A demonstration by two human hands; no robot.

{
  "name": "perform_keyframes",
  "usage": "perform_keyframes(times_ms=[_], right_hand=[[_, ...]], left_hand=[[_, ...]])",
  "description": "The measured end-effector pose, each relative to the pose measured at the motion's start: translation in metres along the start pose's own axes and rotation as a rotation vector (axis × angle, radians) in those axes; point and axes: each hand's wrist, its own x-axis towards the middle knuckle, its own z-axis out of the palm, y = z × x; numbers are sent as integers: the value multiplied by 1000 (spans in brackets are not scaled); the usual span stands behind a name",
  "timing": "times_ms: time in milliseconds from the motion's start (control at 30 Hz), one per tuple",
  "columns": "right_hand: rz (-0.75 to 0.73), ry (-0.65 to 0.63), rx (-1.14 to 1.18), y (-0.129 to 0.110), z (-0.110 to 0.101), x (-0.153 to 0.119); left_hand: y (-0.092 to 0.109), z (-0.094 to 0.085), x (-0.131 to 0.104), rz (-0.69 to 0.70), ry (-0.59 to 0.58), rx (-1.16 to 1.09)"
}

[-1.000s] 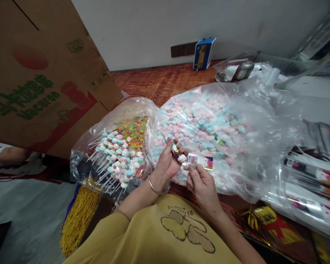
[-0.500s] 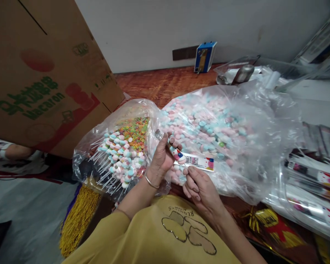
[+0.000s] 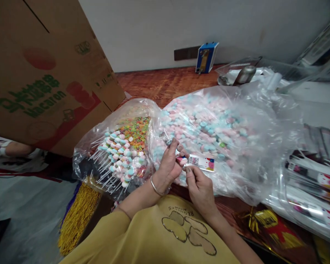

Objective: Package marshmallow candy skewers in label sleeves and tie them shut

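Observation:
My left hand [image 3: 171,159] is closed around a printed clear-and-white plastic wrapper [image 3: 202,162], whose flat end sticks out to the right. Pink and white pieces that look like marshmallow [image 3: 182,160] show at my left fingertips; whether they are inside the wrapper I cannot tell. Thumb and forefinger of my right hand [image 3: 199,185] are pinched together just below the wrapper, and what they grip is too small to make out. Both hands are over the near edge of a large clear bag of pink and blue marshmallows [image 3: 206,128].
Left of my hands, marshmallow sticks [image 3: 118,157] lie in a clear bag with colourful ring-shaped candy [image 3: 137,130]. A big cardboard box [image 3: 44,73] stands at left. Printed wrappers [image 3: 313,205] are stacked at right. A blue device [image 3: 206,58] stands by the wall.
My left hand has shifted slightly right and down, covering more of the wrapper's left part. My right fingertips are now closer to the left hand and the marshmallow pieces.

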Motion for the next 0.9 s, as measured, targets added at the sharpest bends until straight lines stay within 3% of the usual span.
perform_keyframes(times_ms=[133,333,433,533,633,733,900], right_hand=[[39,33,57,4,1,1],[255,59,342,10,-2,1],[383,-9,614,4,-3,2],[530,-160,927,-6,-4,3],[602,-304,1066,-9,-6,3],[474,-238,797,-4,-8,1],[23,10,-101,8,-7,2]], left_hand=[[-8,-5,-8,43,-54,76],[-9,-17,-11,-26,-156,211],[-3,-19,-10,-33,-165,151],[4,-18,-9,-14,-175,86],[9,-16,-10,-17,-176,71],[10,-14,-11,-11,-175,97],[-3,-9,-12,67,-67,175]])
